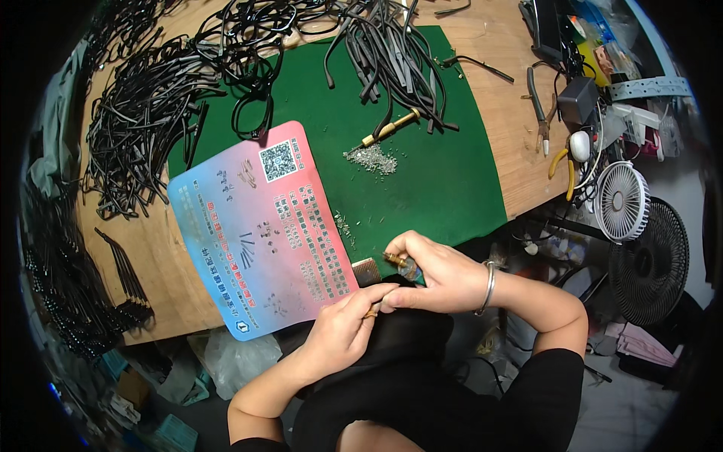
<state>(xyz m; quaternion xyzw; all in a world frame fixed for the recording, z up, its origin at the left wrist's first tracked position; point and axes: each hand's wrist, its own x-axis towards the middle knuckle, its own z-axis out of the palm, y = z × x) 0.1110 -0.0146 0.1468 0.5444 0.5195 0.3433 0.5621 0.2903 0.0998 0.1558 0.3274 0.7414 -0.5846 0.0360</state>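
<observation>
Right hand (440,279): fingers wrapped round brass-ended tool (395,259) at near edge of surface (527,175). Left hand (340,331): fingertips together, meeting right thumb; cannot tell whether they pinch anything. Tool probably light, stiff, smooth; grip thick body. Patterned block (367,271), metal bits (373,159) could obstruct.

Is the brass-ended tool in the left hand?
No, the brass-ended tool is held in the right hand, on the arm with the silver bangle.

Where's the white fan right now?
The white fan is on the head view's right side, partly in front of the larger black fan.
</observation>
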